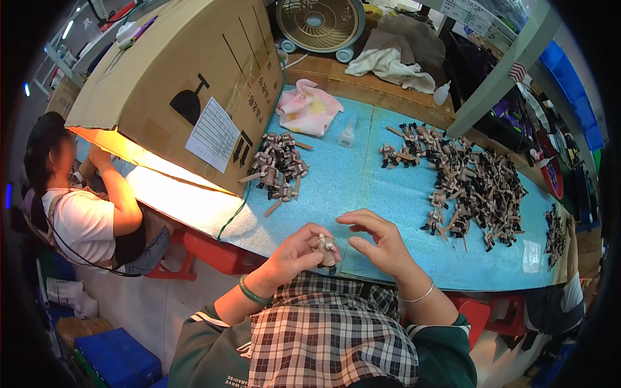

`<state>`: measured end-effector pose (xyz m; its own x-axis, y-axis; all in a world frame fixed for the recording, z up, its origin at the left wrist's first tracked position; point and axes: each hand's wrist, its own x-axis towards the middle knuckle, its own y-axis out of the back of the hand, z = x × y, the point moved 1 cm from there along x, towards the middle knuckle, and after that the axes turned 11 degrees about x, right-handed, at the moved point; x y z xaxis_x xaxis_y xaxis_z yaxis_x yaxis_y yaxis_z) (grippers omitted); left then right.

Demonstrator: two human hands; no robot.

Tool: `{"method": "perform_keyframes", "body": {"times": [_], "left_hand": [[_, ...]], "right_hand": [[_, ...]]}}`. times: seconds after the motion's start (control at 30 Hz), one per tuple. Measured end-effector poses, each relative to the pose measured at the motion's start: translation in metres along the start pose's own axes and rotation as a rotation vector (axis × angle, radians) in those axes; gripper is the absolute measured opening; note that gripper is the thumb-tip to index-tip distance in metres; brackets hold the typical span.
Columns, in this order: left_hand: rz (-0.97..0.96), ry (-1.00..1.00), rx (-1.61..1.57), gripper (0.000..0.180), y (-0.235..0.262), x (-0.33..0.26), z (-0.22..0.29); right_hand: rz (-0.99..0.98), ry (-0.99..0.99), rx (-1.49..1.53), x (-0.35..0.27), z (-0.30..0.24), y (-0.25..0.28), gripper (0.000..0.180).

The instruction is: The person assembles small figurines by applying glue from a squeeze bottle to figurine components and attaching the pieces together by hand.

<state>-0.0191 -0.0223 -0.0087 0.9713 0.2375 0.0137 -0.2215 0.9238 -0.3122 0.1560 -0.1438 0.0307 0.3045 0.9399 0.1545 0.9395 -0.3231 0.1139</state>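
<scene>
Where the blue foam-topped worktop [336,194] runs across the room, a big cardboard box [187,71] lies tipped on its side over the far left part, with a warm light glowing from under it and a white paper sheet [213,134] stuck to its face. A second person [84,207] in a white shirt sits at the left, bent toward that lit opening. Behind the worktop stands a round fan [320,22], with a grey-white cloth [394,61] heaped beside it, and a pink and yellow rag [309,107] lies on the blue surface near the box. To the right spreads a wide heap of small dark and tan figures [475,184], and a smaller pile of the same figures [279,168] sits just below the box's corner. A small clear bottle [347,134] stands between the two piles. At the near edge, above a checked apron, the left hand [299,253] pinches a small tan figure [325,249] between thumb and fingertips, holding it upright just over the worktop's rim. The right hand [381,244] hovers just beside it, fingers loosely curled and spread, thumb and forefinger close to the figure but apart from it.
</scene>
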Motion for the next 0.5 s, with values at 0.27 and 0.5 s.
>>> {"method": "perform_keyframes", "body": {"times": [0.27, 0.5], "left_hand": [[-0.072, -0.022, -0.658, 0.037, -0.008, 0.011, -0.004], [0.013, 0.196, -0.772, 0.028, -0.015, 0.013, -0.025]], "right_hand": [[-0.313, -0.160, 0.553, 0.032, 0.025, -0.012, 0.035], [-0.313, -0.172, 0.523, 0.026, 0.045, -0.016, 0.028]]}}
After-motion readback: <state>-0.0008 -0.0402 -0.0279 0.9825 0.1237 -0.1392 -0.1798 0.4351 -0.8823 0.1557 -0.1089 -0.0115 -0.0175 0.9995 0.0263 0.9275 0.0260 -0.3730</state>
